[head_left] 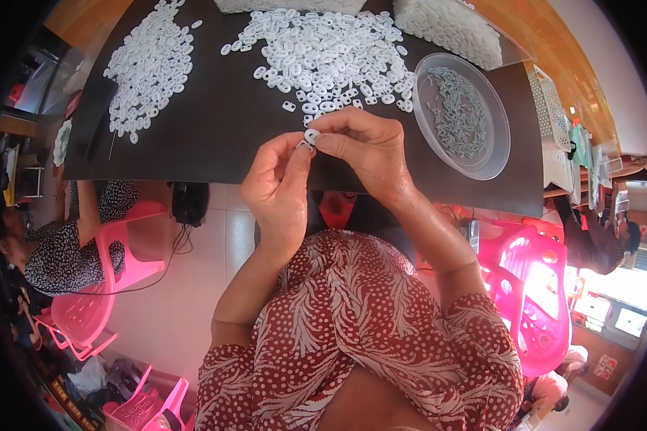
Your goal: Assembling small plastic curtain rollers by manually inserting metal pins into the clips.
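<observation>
In front of my chest, over the near edge of the dark table (216,144), my two hands meet fingertip to fingertip. My right hand (370,147) pinches a small white oval plastic piece (311,134) with two holes between thumb and index finger. The thumb and fingers of my left hand (280,190) close on a white plastic bit (305,146) just below, touching or nearly touching the first piece. Just beyond my fingers spreads a big heap of the same white pieces (331,54). A round clear tub (423,126) of small grey screws (459,115) stands to the right.
Another pile of white pieces (151,68) covers the table's far left, beside a long black object (99,108). A clear box packed with white pieces (453,32) stands at the back right. Pink plastic chairs (86,309) flank the table, with a seated person (72,248) at left.
</observation>
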Tool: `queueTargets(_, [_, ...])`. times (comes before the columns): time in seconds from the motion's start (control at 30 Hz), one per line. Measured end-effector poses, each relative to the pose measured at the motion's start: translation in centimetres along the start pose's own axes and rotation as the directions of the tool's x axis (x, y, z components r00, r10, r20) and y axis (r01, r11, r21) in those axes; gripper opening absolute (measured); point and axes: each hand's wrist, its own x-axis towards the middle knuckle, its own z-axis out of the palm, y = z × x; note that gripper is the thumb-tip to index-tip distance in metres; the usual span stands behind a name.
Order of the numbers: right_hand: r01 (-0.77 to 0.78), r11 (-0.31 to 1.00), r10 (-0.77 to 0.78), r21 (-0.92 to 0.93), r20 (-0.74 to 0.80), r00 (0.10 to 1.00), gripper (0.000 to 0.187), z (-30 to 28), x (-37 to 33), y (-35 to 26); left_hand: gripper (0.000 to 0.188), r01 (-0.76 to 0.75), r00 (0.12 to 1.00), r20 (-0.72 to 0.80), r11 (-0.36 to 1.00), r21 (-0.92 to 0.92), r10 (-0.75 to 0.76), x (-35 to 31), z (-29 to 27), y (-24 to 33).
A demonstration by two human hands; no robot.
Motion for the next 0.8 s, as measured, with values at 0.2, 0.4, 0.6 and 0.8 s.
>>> queueTargets(0.2, [0.105,0.979,-0.113,-0.174,-0.035,0.993,0.015,0.4,-0.6,0.6,0.019,-0.019,1.000,-0.002,0.999,-0.026,0.019,-0.1,0.1,-0.3])
queueTargets(0.4, [0.114,0.972,-0.126,-0.206,-0.047,0.991,0.014,0.5,-0.9,0.7,0.024,0.042,0.998,0.044,0.999,-0.012,-0.041,-0.1,-0.4,-0.5])
queueTargets(0.6, [0.001,0.997,-0.007,-0.078,-0.086,0.996,0.013,0.6,-1.2,0.4,0.023,0.056,0.998,0.037,0.998,0.005,-0.056,-0.5,-0.2,-0.4])
queueTargets(0.8, [0.054,0.982,-0.065,-0.181,-0.058,0.996,0.012,0.3,-1.5,0.5,0.023,0.047,0.998,0.033,0.998,0.047,-0.049,-0.6,-0.2,-0.6])
